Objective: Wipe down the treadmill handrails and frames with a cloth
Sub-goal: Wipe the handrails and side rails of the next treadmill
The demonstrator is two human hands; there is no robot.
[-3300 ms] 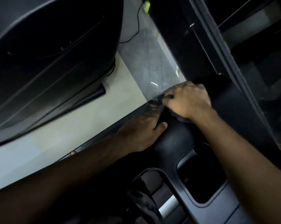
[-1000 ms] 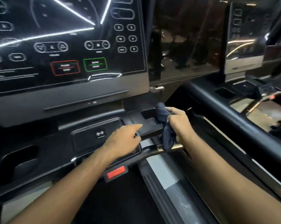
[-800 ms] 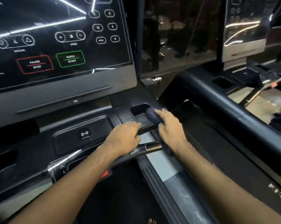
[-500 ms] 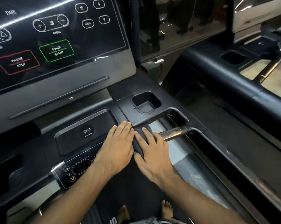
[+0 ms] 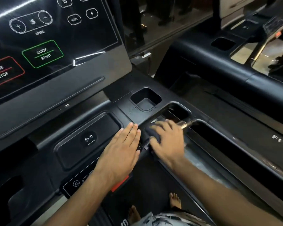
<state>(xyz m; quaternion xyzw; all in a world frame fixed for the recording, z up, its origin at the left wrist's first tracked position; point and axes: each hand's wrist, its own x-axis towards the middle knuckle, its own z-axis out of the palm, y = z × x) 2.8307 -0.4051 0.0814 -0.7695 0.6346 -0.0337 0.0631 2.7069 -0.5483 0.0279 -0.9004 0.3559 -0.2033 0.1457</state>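
Note:
My right hand [image 5: 167, 141] lies on a dark cloth [image 5: 154, 135] and presses it onto the black frame at the front handle, beside the metal grip sensor [image 5: 185, 123]. The hand is a little blurred, and whether its fingers curl round the cloth is unclear. My left hand [image 5: 122, 150] rests flat with straight fingers on the console ledge just left of the cloth, at the edge of the wireless charging pad [image 5: 88, 139]. The right handrail [image 5: 235, 144] runs off to the lower right.
The console screen [image 5: 44, 39] with QUICK START and PAUSE STOP buttons rises at the upper left. A square cup holder [image 5: 145, 99] sits behind my hands. A second treadmill's black rail [image 5: 219, 67] stands to the right. My bare feet stand on the belt [image 5: 145, 185].
The view swung from the floor beside the treadmill up to the console. My right hand carried the cloth from the cup holder down to the front handle, and it has slid rightward toward the metal sensor.

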